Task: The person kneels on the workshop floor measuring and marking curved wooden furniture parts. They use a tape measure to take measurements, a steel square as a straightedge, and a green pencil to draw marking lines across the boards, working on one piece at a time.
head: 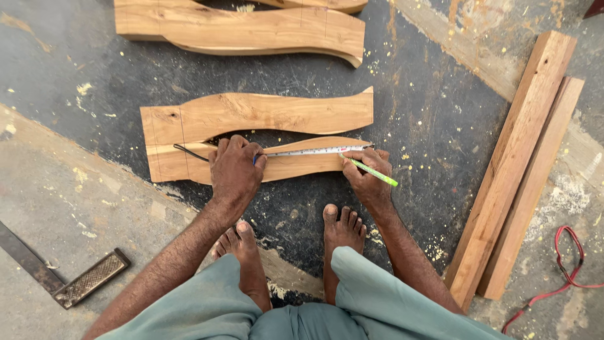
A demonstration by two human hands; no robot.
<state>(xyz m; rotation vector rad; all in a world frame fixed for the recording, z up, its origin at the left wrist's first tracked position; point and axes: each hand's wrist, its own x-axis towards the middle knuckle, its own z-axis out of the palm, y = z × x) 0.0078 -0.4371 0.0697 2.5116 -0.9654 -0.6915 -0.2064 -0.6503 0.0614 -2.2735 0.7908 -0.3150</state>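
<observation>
Two hands (236,169) (366,173), one tape measure (314,151), one pencil (372,171)

The curved wooden pieces (251,135) are pale, matt, sawn timber with visible grain. The tape measure (311,151) has a glossy blade, and the green pencil (372,172) looks smooth. The floor (428,119) is rough dark concrete speckled with sawdust. The 2 planks (522,164) are matt wood.

Bare dark floor lies open at centre right of the frame, hemmed by the wavy pale wooden boards (251,116) centre and top, two straight timber battens (516,170) right, and bare feet (343,226) below.
</observation>
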